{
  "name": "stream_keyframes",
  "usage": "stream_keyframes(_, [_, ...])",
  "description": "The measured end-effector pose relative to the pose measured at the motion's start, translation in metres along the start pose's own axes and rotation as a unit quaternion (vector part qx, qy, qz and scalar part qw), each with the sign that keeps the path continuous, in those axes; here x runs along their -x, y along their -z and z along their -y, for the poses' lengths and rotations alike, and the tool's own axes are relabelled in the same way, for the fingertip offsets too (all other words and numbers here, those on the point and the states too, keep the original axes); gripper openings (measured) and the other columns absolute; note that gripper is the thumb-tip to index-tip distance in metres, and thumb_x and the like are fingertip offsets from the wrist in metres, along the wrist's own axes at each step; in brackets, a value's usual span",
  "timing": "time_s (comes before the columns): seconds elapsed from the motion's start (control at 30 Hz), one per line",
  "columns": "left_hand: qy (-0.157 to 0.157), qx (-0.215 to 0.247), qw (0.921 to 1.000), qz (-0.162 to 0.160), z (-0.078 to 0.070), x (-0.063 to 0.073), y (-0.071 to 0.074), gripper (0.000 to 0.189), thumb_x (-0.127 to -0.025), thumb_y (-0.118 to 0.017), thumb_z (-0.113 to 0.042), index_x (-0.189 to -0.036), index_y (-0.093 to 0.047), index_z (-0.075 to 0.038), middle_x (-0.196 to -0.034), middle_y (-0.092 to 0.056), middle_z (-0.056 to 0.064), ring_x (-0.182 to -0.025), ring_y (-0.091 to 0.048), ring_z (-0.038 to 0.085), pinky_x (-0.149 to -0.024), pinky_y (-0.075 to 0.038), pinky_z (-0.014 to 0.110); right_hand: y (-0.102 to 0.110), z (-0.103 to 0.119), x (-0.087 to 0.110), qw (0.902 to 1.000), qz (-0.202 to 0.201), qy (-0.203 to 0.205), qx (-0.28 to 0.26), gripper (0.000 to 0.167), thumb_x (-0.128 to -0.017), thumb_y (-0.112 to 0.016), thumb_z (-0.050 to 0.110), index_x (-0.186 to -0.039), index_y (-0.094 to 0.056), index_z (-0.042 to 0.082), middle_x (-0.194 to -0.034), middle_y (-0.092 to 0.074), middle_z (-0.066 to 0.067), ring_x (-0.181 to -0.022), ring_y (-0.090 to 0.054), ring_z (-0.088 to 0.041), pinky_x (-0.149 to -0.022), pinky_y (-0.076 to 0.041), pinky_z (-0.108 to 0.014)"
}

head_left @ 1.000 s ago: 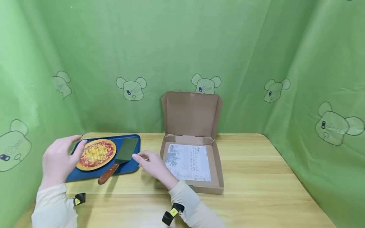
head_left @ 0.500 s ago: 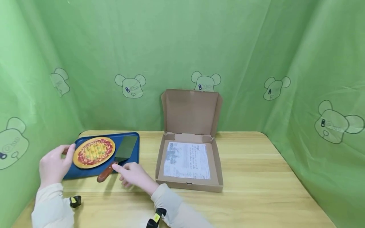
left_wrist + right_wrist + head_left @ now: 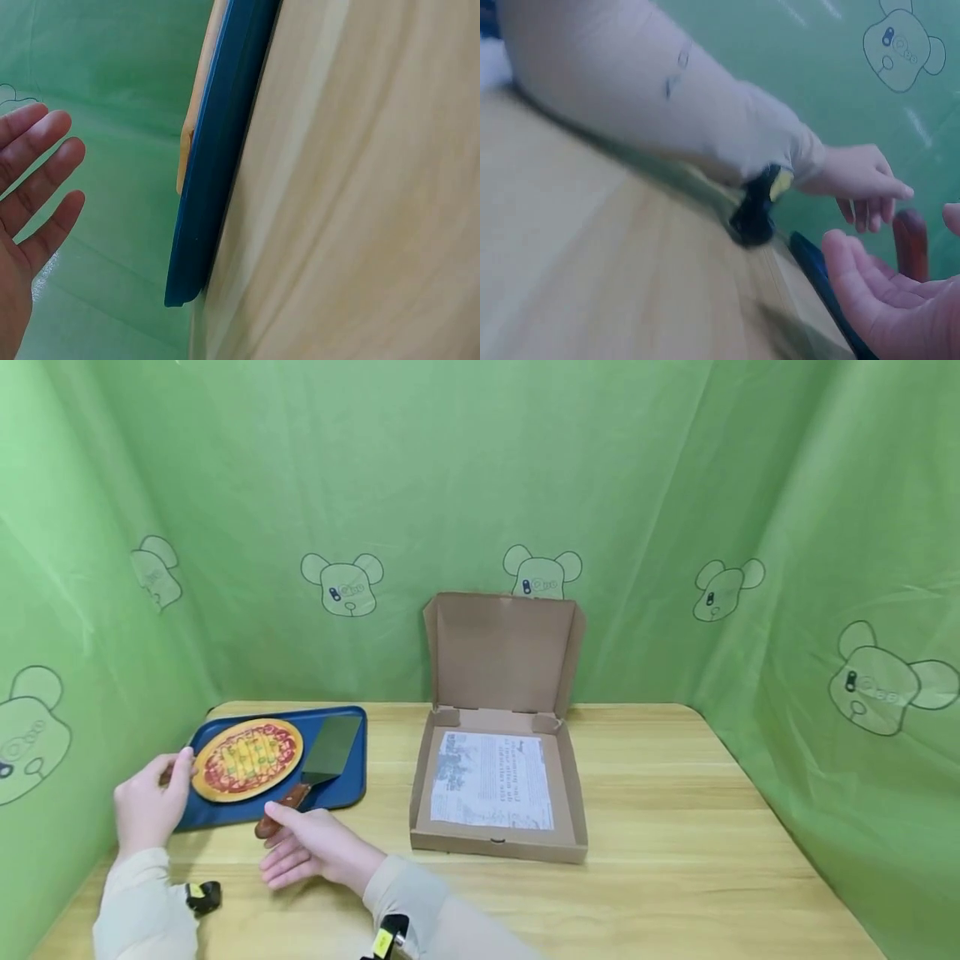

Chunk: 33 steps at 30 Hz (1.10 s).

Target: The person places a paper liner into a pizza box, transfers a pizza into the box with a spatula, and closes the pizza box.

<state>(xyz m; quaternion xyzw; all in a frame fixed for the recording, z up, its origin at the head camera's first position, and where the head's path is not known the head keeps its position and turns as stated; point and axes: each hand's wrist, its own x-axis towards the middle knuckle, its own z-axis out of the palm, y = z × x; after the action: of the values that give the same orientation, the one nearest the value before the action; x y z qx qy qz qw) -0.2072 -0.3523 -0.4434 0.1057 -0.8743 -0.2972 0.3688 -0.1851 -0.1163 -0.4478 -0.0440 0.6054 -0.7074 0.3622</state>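
Note:
A blue tray (image 3: 348, 791) at the left of the table bears a pizza (image 3: 247, 760) with a yellow and red top. Along the tray's right side lies a spatula (image 3: 332, 747), its brown wooden handle (image 3: 270, 826) sticking out past the front rim. My right hand (image 3: 318, 847) is at that handle, palm facing it. The right wrist view shows the fingers of this hand (image 3: 855, 281) loosely extended, with the handle (image 3: 910, 244) rising beyond them. By the tray's left edge is my left hand (image 3: 150, 806); in the left wrist view its fingers (image 3: 49, 169) are spread, apart from the tray (image 3: 214, 161).
An open cardboard pizza box (image 3: 497, 847) stands mid-table, lid (image 3: 504, 652) upright at the back, with a printed paper sheet (image 3: 491, 781) inside. Green curtains (image 3: 420, 468) surround the wooden table (image 3: 660, 810) at the back and sides.
My right hand has moved left from beside the box to the spatula's handle. My left hand has come down lower, near the tray's left edge. Tray, pizza and box keep their places.

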Motion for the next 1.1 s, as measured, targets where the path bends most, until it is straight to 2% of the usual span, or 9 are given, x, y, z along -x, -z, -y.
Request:
stream_keyframes(0.17, [0.011,0.012,0.9998,0.007,0.0,-0.001,0.0,0.037,-0.098,-0.053,-0.035,-0.095,-0.073,-0.004,-0.073,-0.055,-0.042,-0.07,-0.031,-0.034,-0.069,-0.033,0.004,-0.008,-0.002,-0.001,0.9989,-0.001,-0.01,-0.046,0.04,-0.089,-0.068,0.031,-0.101,-0.068,-0.006,-0.088,-0.073,-0.026,-0.085,-0.073,-0.039,-0.075,-0.061,-0.047])
stream_keyframes(0.27, [0.012,0.017,0.9998,0.007,0.0,-0.001,0.0,0.037,-0.098,-0.053,-0.034,-0.095,-0.073,-0.004,-0.074,-0.035,-0.056,-0.071,-0.032,-0.034,-0.07,-0.032,0.002,-0.01,-0.002,0.0,0.9974,-0.005,-0.012,-0.071,0.03,-0.089,-0.068,0.024,-0.097,-0.07,-0.006,-0.077,-0.072,-0.019,-0.083,-0.073,-0.036,-0.079,-0.061,-0.047])
stream_keyframes(0.37, [0.006,0.013,0.9999,0.002,-0.002,-0.001,0.001,0.036,-0.098,-0.054,-0.034,-0.094,-0.074,-0.005,-0.074,-0.05,-0.045,-0.071,-0.031,-0.035,-0.07,-0.034,0.005,-0.011,-0.001,0.003,0.995,-0.009,-0.013,-0.099,0.026,-0.089,-0.068,0.021,-0.097,-0.069,-0.004,-0.069,-0.069,-0.01,-0.085,-0.073,-0.036,-0.083,-0.059,-0.049])
stream_keyframes(0.47, [-0.004,0.007,1.0,-0.004,-0.004,-0.002,0.0,0.035,-0.098,-0.055,-0.034,-0.092,-0.074,-0.005,-0.076,-0.073,-0.011,-0.071,-0.029,-0.035,-0.069,-0.037,0.011,-0.012,0.0,0.007,0.9919,-0.016,-0.014,-0.126,0.022,-0.088,-0.067,0.018,-0.096,-0.069,-0.003,-0.067,-0.066,-0.009,-0.081,-0.073,-0.033,-0.087,-0.057,-0.051])
stream_keyframes(0.57, [-0.01,0.002,0.9999,-0.004,-0.006,-0.002,-0.001,0.035,-0.098,-0.055,-0.034,-0.092,-0.074,-0.005,-0.088,-0.075,0.017,-0.072,-0.028,-0.036,-0.069,-0.039,0.016,-0.012,0.001,0.01,0.9893,-0.022,-0.012,-0.143,0.014,-0.087,-0.066,0.017,-0.087,-0.068,0.003,-0.065,-0.065,-0.007,-0.069,-0.07,-0.024,-0.089,-0.057,-0.051])
stream_keyframes(0.67, [-0.012,-0.004,0.9999,0.001,-0.007,-0.003,-0.002,0.036,-0.098,-0.054,-0.034,-0.093,-0.074,-0.005,-0.089,-0.075,0.016,-0.071,-0.043,-0.025,-0.069,-0.04,0.018,-0.009,0.0,0.012,0.9875,-0.031,-0.012,-0.154,0.013,-0.086,-0.065,0.017,-0.077,-0.064,0.008,-0.064,-0.064,-0.005,-0.061,-0.065,-0.017,-0.089,-0.057,-0.05])
stream_keyframes(0.77, [-0.015,-0.009,0.9998,0.003,-0.008,-0.003,-0.003,0.036,-0.099,-0.053,-0.035,-0.094,-0.074,-0.006,-0.089,-0.076,0.015,-0.073,-0.066,0.008,-0.07,-0.04,0.018,-0.004,-0.002,0.014,0.9865,-0.035,-0.014,-0.16,0.015,-0.085,-0.065,0.019,-0.073,-0.063,0.01,-0.063,-0.063,-0.003,-0.059,-0.062,-0.014,-0.085,-0.059,-0.045])
stream_keyframes(0.83, [-0.023,-0.009,0.9997,0.003,-0.009,-0.004,-0.003,0.036,-0.099,-0.053,-0.034,-0.094,-0.073,-0.005,-0.089,-0.075,0.015,-0.081,-0.069,0.032,-0.07,-0.041,0.019,0.0,-0.003,0.015,0.9857,-0.035,-0.014,-0.164,0.016,-0.085,-0.065,0.021,-0.073,-0.063,0.011,-0.063,-0.062,-0.002,-0.058,-0.061,-0.013,-0.077,-0.06,-0.04])
stream_keyframes(1.1, [-0.042,0.002,0.999,0.013,-0.018,-0.006,-0.001,0.037,-0.1,-0.051,-0.033,-0.092,-0.072,-0.004,-0.088,-0.075,0.018,-0.088,-0.068,0.043,-0.074,-0.044,0.036,0.017,-0.004,0.015,0.985,-0.045,-0.006,-0.167,0.029,-0.086,-0.069,0.037,-0.071,-0.06,0.013,-0.058,-0.055,0.002,-0.052,-0.051,-0.01,-0.054,-0.048,-0.024])
